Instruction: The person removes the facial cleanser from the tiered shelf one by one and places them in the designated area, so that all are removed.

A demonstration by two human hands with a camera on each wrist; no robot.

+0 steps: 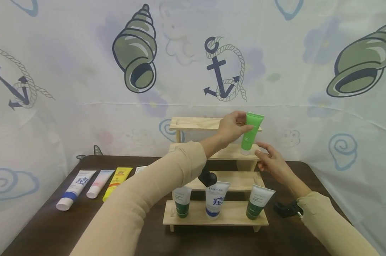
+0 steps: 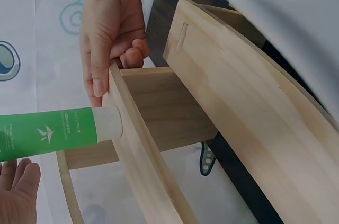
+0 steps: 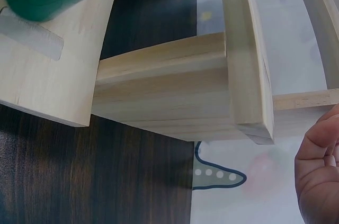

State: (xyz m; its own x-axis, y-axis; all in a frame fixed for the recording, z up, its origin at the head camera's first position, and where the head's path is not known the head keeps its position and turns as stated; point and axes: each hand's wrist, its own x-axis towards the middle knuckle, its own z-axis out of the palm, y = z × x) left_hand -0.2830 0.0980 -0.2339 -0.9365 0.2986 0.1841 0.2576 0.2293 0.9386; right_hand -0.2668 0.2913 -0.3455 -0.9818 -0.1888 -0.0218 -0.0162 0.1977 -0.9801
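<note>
My left hand pinches a green squeeze tube with a white cap. The tube stands cap down, slightly tilted, at the right end of the third tier of a wooden stepped display rack. In the left wrist view the cap meets that board. My right hand grips the right end of the same tier, its thumb and fingers around the board. On the bottom tier stand a green-and-white tube at left, a white-and-blue tube in the middle and another green-and-white tube at right.
On the dark table at left lie a white-and-blue tube, a pink-and-white tube and a yellow tube. A white item is partly hidden behind my left sleeve. Printed cloth hangs behind the rack.
</note>
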